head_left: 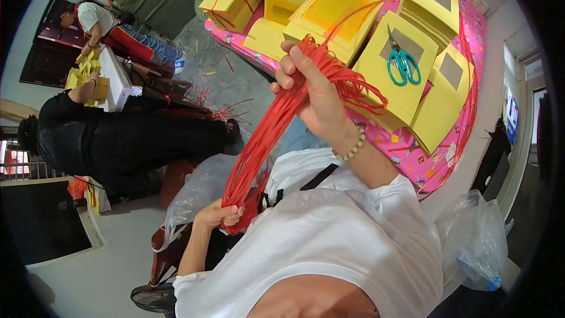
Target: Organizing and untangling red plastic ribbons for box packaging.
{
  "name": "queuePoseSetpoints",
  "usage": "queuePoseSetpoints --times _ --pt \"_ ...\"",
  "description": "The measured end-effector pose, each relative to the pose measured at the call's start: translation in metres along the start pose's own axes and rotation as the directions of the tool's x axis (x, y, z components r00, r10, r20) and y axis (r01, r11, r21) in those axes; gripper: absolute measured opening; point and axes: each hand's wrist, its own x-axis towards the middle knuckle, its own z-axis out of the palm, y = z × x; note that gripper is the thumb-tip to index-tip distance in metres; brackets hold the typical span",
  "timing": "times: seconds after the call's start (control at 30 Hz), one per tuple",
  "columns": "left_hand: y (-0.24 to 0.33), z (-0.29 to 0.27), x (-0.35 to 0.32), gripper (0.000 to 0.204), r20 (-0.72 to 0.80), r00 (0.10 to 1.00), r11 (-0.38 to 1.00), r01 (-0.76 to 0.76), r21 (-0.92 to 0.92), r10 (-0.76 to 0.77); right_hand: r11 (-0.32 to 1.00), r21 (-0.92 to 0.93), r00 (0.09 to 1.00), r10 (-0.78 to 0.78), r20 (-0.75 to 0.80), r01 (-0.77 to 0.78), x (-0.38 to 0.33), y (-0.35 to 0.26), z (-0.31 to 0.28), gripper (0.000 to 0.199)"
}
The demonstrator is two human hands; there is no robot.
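A thick bundle of red plastic strapping strands stretches slantwise between my two hands in front of my body. My right hand, raised near the table, is closed round its upper end, where loops of strand spill out to the right. Low on the left, my left hand grips the lower end in a fist. One thin strand runs up from the right hand across the yellow boxes. Just right of that hand, scissors with teal handles lie on a yellow box with a grey window.
The table has a pink patterned cover and carries stacks of yellow card tied with red strap. A clear plastic bag is beside my left arm, another bag at right. Two people stand by a white table at left.
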Motion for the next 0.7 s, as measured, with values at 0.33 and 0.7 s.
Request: queuePoseSetpoints --times 0.33,0.7 --pt "-0.043 -0.037 0.022 0.028 0.122 0.99 0.969 0.096 -0.228 -0.069 0.994 0.096 0.998 -0.059 -0.005 0.059 0.004 -0.025 0.002 0.027" --pt "-0.044 -0.028 0.035 0.032 -0.088 0.99 0.993 0.11 -0.041 -0.113 0.968 -0.215 0.967 0.169 0.191 -0.126 -0.012 -0.009 0.037 0.036"
